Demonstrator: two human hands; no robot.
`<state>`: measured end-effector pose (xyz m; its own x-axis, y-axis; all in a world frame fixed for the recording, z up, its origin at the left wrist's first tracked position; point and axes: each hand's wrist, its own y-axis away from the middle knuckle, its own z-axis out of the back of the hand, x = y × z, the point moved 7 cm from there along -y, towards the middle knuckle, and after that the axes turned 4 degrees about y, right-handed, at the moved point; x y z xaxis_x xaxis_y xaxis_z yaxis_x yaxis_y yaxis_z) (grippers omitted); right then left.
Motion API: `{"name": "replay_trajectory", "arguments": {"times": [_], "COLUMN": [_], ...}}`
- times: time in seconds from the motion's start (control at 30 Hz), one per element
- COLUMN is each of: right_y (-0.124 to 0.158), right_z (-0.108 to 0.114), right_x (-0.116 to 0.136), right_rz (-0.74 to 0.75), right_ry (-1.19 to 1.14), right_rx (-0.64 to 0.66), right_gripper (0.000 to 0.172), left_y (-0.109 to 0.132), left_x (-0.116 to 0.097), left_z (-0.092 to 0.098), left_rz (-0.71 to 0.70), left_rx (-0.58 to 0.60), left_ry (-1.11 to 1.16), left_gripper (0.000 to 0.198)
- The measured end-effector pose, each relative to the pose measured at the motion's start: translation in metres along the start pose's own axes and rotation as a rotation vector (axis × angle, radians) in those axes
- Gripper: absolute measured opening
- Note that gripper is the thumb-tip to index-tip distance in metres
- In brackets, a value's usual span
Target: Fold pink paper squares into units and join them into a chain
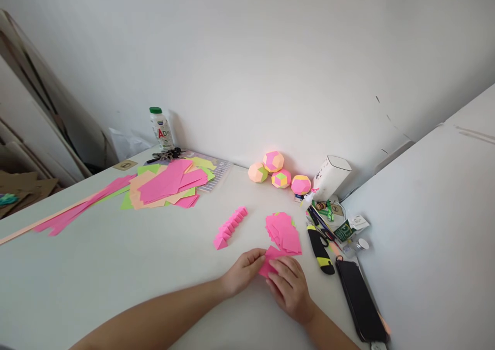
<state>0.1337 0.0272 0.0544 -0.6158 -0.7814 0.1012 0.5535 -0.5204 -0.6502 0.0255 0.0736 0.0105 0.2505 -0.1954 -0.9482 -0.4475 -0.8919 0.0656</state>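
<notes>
Both hands meet over a small pink paper piece (269, 260) lying on the white table (116, 267). My left hand (243, 271) pinches its left edge with fingertips together. My right hand (290, 288) presses down on the paper's right part, fingers curled over it. Just beyond the hands lies a loose stack of pink cut papers (284, 232). To the left of that stack runs a row of folded pink units (229, 228).
Several pink, orange and green paper balls (279, 172) sit by the wall. A box cutter (320, 247), a black phone (359, 301), pens and a white box (330, 177) lie at the right. Coloured paper sheets (170, 182), keys and a bottle (160, 128) are far left.
</notes>
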Motion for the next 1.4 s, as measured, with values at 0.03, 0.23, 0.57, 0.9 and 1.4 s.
{"name": "replay_trajectory", "arguments": {"times": [0.03,0.23,0.57,0.9,1.4], "right_y": [0.000,0.012,0.029,0.017,-0.002], "right_z": [0.002,-0.007,-0.046,-0.020,-0.014], "right_x": [-0.005,-0.050,-0.064,-0.057,-0.030], "right_rz": [-0.047,-0.546,-0.900,-0.588,-0.222], "right_ry": [-0.032,-0.428,-0.965,-0.873,-0.659], "right_rx": [-0.037,-0.106,0.159,-0.111,0.018], "right_gripper": [0.020,0.028,0.019,0.011,0.018], "left_y": [-0.001,-0.005,-0.006,0.000,-0.005], "left_x": [0.003,0.015,0.025,0.009,0.019], "left_z": [0.003,0.010,0.004,0.020,0.005], "left_rz": [0.016,0.034,0.058,-0.001,0.085], "left_rx": [-0.033,-0.109,-0.036,-0.292,-0.047], "left_ry": [0.019,0.073,0.133,0.147,0.093], "left_gripper": [0.037,0.036,0.034,0.031,0.034]}}
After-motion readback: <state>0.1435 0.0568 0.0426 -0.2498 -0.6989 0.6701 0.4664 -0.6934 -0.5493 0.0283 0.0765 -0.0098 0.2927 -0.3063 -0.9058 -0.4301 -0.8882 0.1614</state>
